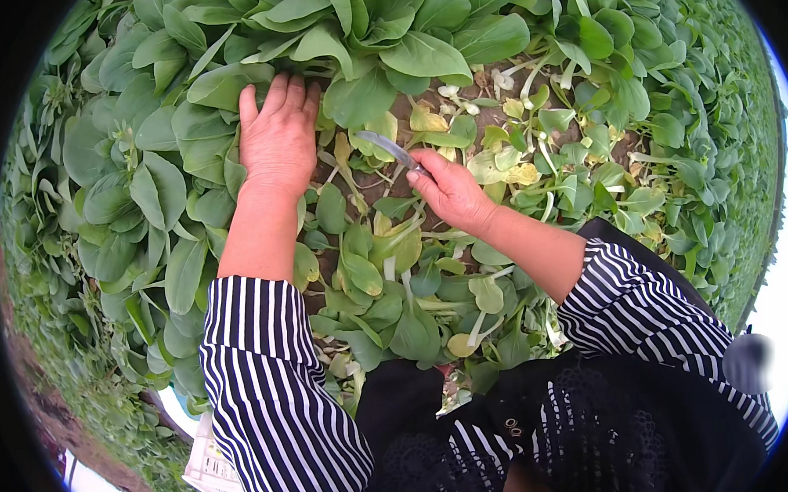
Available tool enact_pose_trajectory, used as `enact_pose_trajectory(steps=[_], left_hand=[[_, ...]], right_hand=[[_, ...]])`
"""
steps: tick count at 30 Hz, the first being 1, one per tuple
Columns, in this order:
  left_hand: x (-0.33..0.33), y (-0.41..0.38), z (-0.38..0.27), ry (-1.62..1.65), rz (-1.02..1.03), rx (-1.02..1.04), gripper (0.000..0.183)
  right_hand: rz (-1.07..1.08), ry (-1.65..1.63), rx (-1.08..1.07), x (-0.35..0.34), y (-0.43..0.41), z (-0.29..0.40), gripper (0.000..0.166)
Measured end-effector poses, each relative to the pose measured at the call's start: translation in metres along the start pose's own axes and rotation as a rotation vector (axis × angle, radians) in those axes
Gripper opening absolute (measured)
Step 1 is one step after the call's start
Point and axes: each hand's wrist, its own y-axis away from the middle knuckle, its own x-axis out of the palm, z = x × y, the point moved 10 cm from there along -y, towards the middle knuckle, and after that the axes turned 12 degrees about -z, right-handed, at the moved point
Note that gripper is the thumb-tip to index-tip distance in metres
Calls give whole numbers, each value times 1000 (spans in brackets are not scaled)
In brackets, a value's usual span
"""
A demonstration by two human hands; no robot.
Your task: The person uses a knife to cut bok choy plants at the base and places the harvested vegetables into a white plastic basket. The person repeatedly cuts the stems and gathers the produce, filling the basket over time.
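Leafy green plants, likely bok choy point(425, 53), grow densely at the top and left. My left hand point(280, 129) reaches in among their leaves at upper centre, palm down with fingers spread; its fingertips are partly covered by leaves, and no held thing shows. My right hand point(449, 185) is closed around a small knife with a curved metal blade point(383, 144), which points to the upper left, near the plant bases. Most of its handle is hidden in my fist. Cut leaves point(410, 324), some yellowed, lie on the soil below and between my hands.
More plants point(697, 94) cover the ground at right. Brown soil point(494, 119) shows between discarded leaves and pale stalks. A white plastic crate point(212, 468) stands at lower left, partly behind my striped sleeve. My dark clothing fills the bottom.
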Motion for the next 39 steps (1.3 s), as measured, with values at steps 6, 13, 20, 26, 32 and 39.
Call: enact_pose_trajectory(steps=[6, 13, 20, 26, 32, 39], left_hand=[[-4, 6, -12, 11, 129, -51, 32], [-22, 44, -26, -54, 27, -138, 42], [-21, 56, -31, -68, 34, -171, 44], [-16, 64, -38, -68, 51, -182, 46], [-18, 67, -37, -44, 16, -208, 45], [-20, 64, -33, -38, 17, -205, 44]], right_hand=[[63, -305, 477, 30, -17, -30, 30], [157, -285, 649, 42, -49, -37, 35], [236, -307, 637, 46, -49, -43, 36], [249, -204, 557, 47, -67, -45, 34], [309, -143, 514, 54, -76, -46, 35], [353, -59, 575, 60, -75, -44, 37]])
